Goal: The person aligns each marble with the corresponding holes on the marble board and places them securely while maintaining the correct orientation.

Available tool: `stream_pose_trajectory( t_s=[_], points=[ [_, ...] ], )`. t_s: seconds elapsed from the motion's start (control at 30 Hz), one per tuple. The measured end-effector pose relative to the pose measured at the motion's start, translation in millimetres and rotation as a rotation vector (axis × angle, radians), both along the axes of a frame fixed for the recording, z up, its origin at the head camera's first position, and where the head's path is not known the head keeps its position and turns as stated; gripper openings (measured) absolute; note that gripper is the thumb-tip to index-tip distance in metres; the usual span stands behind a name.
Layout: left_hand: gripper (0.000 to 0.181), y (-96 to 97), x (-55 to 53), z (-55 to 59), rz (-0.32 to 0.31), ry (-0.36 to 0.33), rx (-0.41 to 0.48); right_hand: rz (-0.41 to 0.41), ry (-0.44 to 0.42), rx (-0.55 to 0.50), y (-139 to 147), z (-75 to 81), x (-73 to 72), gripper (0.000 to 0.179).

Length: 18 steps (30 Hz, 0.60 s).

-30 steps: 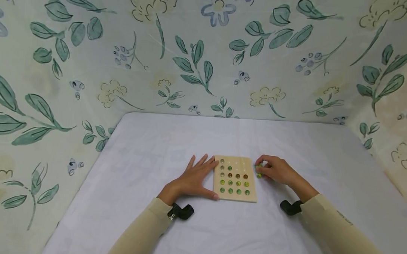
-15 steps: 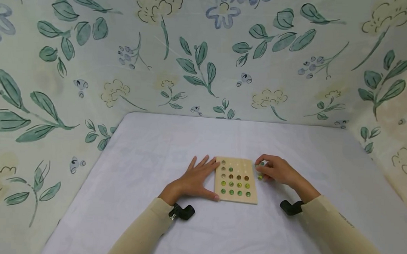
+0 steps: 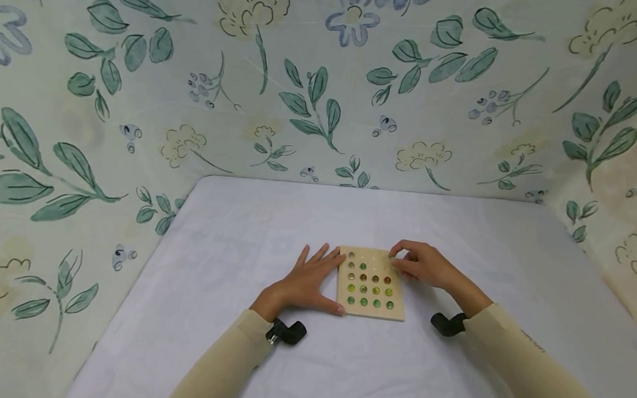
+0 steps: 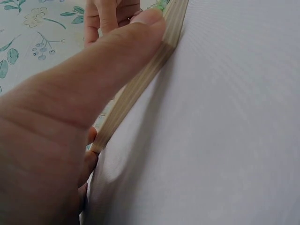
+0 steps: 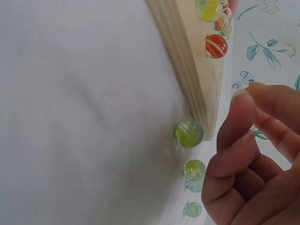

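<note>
A square wooden board (image 3: 376, 265) lies on the white cloth, with marbles in rows: green (image 3: 364, 302) nearest, yellow-green (image 3: 376, 290) behind, then reddish-brown (image 3: 376, 279), and pale ones up the left column. My left hand (image 3: 307, 282) spreads along its left edge, the thumb touching the near corner and the fingers at the far one. Over the far right corner, my right hand (image 3: 424, 266) pinches a small pale-green marble (image 3: 391, 257) between thumb and index finger, mostly hidden by the fingertips. The right wrist view shows its other fingers curled in.
Several loose marbles, one yellow-green (image 5: 189, 134) and one pale green (image 5: 193, 209) among them, lie on the cloth beside the board's right edge. A floral cloth (image 3: 279, 121) hangs behind the white-covered table (image 3: 255, 214).
My right hand has moved left from the loose marbles beside the board to its far right corner, a marble in its fingertips. The left hand keeps its place; the head view has shifted slightly.
</note>
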<state>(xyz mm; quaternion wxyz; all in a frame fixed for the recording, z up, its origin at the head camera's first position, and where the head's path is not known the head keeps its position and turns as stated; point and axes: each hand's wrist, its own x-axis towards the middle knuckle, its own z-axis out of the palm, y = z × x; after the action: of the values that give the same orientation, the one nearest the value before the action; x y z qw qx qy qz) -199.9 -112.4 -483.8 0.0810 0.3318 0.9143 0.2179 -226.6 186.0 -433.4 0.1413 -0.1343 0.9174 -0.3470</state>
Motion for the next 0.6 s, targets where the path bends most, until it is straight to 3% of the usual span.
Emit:
stream_pose_trajectory(
  t_s=[0.6],
  points=[
    [0.116, -1.2, -2.6, -3.4, 0.007, -0.004, -0.017, 0.079, 0.018, -0.007, -18, -3.5, -3.7, 0.015]
  ],
)
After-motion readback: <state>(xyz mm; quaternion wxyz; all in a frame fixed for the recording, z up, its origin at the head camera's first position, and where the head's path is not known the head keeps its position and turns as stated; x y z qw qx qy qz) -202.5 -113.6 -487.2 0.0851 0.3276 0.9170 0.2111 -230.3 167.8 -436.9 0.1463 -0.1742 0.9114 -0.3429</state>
